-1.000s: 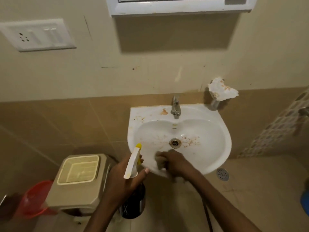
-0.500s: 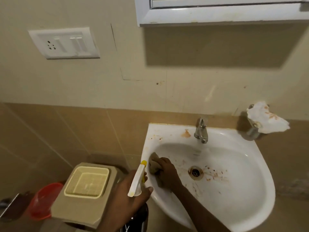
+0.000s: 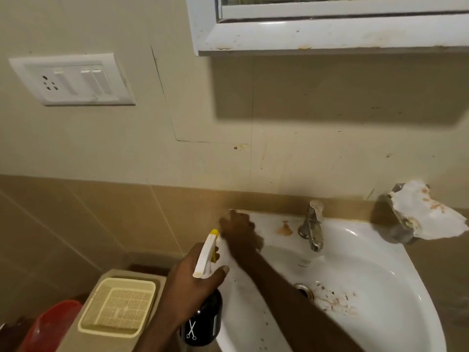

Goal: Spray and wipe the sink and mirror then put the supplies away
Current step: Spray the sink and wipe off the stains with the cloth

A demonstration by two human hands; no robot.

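The sink (image 3: 375, 280) is being wiped, and the work sits at its back left corner. The right hand (image 3: 239, 231) presses down on the rim there, knuckles up; it is blurred, and whatever cloth or sponge it works with is hidden under it, so I cannot tell how its fingers are set or what exactly they hold. Just right of that hand a brown stain (image 3: 284, 228) sits on the ledge, apart from the fingers, and beyond it stands the tap (image 3: 312, 226). Down in the bowl, well below and to the right of the wiping hand, brown specks spread beside the drain (image 3: 303, 289).

The left hand (image 3: 189, 283) has its fingers wrapped round the neck of the spray bottle (image 3: 204, 316), thumb against the white trigger head, yellow nozzle pointing up toward the wiping hand (the dark body hangs below the fist, outside the sink's left edge).

By my reading this is the sink-wiping step, roughly in its middle: the ledge stain and the bowl marks remain, and the mirror (image 3: 330, 24) above is yet to be sprayed or wiped. The next move likely calls for sliding the wiping hand rightward along the ledge onto the stain, pressing firmly, then round the tap base.

Left of the bottle stands a beige bin (image 3: 116, 307); a stained paper (image 3: 426, 212) rests on a holder at far right.
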